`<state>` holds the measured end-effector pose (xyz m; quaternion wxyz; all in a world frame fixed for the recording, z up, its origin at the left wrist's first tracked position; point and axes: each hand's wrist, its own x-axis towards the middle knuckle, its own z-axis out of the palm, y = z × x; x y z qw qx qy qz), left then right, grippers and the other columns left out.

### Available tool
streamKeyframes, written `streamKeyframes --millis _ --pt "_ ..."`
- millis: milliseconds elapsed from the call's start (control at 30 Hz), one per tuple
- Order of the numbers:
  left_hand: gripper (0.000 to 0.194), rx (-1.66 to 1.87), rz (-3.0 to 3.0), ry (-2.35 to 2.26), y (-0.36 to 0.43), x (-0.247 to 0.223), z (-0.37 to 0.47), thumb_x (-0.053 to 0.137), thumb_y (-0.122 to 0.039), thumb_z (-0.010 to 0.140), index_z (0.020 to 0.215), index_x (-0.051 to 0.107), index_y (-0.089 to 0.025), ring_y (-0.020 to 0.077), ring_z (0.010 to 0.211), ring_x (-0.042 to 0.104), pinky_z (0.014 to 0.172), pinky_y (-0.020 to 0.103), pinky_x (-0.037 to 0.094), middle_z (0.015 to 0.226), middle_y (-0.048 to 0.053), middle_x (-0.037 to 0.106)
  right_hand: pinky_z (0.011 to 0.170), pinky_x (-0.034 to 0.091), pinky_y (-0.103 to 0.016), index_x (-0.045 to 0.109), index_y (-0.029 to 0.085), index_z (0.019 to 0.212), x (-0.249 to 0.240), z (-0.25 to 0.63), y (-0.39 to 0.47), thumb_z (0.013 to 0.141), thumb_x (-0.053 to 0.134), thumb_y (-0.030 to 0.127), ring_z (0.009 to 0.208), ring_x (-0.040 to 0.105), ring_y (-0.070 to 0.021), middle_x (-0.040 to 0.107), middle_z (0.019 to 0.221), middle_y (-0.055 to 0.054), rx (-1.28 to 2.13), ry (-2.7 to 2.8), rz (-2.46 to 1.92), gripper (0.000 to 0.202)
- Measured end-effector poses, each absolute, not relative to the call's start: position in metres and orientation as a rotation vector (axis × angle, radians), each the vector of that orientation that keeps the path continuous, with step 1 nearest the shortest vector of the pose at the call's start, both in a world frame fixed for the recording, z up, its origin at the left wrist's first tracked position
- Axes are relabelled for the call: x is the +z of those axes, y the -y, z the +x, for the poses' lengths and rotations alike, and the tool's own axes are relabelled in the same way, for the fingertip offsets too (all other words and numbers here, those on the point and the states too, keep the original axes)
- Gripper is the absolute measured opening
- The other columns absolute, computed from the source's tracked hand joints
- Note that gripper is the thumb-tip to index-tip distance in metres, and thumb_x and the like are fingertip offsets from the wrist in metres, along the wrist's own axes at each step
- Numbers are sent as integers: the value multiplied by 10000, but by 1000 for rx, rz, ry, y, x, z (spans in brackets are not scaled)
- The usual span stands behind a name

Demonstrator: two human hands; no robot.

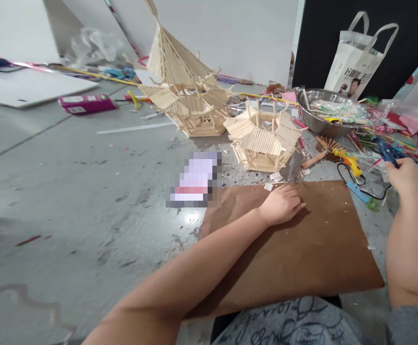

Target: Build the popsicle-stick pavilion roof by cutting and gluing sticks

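Note:
My left hand rests near the far edge of a brown board, its fingers curled in. Whatever it may hold is hidden. At the right, my right hand is closed around a dark blue hand tool, whose exact kind is blurred. Just beyond the board stands a small six-sided pavilion of thin wooden sticks, with an open top. Behind it to the left is a taller stick pavilion with a pointed roof. A yellow glue gun lies left of my right hand.
A phone with a blurred screen lies left of the board. A steel bowl of wrapped sticks and a white bag stand at the back right. Scraps clutter the right side. A purple box lies at the far left.

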<state>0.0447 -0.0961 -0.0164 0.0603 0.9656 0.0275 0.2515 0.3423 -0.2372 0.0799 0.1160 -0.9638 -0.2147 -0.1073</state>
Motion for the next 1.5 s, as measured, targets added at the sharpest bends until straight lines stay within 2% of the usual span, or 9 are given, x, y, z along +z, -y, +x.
streamKeyframes --millis 167,333,500,600,767,900,1100,1333,1500 --pt "413 773 2914 -87 95 -19 44 354 -362 893 627 576 -138 146 690 545 689 285 430 677 68 608 578 341 -436 644 153 779 41 379 246 659 530 430 738 572 -336 574 718 -228 -271 556 -2832 322" --pt "393 761 2907 -97 95 -20 44 351 -341 894 626 564 -147 136 679 532 680 274 416 680 60 601 543 344 -429 523 205 514 16 391 245 564 613 370 676 556 -317 511 574 -155 -288 573 -2786 195" --pt "304 851 2843 -291 95 -12 38 373 -279 876 689 582 -163 135 658 525 646 265 405 663 47 587 611 383 -473 605 183 766 25 367 235 675 507 358 856 555 -374 576 846 -231 -443 702 -2680 221" --pt "235 983 2628 -607 90 -6 32 413 -260 841 721 591 -162 131 640 530 609 250 406 671 43 584 686 407 -437 619 183 829 36 337 220 774 407 340 837 575 -317 617 842 -199 -407 1095 -2447 269" --pt "146 1096 2142 -1022 70 -5 28 468 -218 784 860 583 -168 74 544 477 591 236 424 859 37 600 668 441 -310 630 213 811 42 277 180 767 471 338 698 600 -185 669 791 -55 -123 1487 -2197 207" --pt "287 1068 1976 -1105 57 -13 31 507 -206 741 1023 537 -170 62 532 476 595 251 447 1017 65 586 666 446 -311 625 212 809 37 242 147 754 493 330 690 591 -171 667 791 -39 71 1605 -2015 186" --pt "462 850 1778 -1010 50 -19 33 523 -243 745 1197 467 -166 80 519 526 531 229 447 840 37 634 582 465 -301 586 190 915 25 216 105 708 530 302 572 559 -126 633 834 -44 475 1271 -1804 242" --pt "583 652 1597 -846 51 -8 35 544 -248 749 1299 389 -132 58 503 536 497 203 453 991 102 647 494 429 -240 551 189 777 18 188 85 678 522 264 604 568 -126 587 717 -3 903 1081 -1629 127" --pt "571 636 1586 -805 52 -5 33 539 -240 749 1289 397 -119 61 519 545 501 204 458 1014 119 630 516 406 -223 607 176 885 12 183 88 675 517 249 622 533 -107 624 795 -14 954 1172 -1575 241"
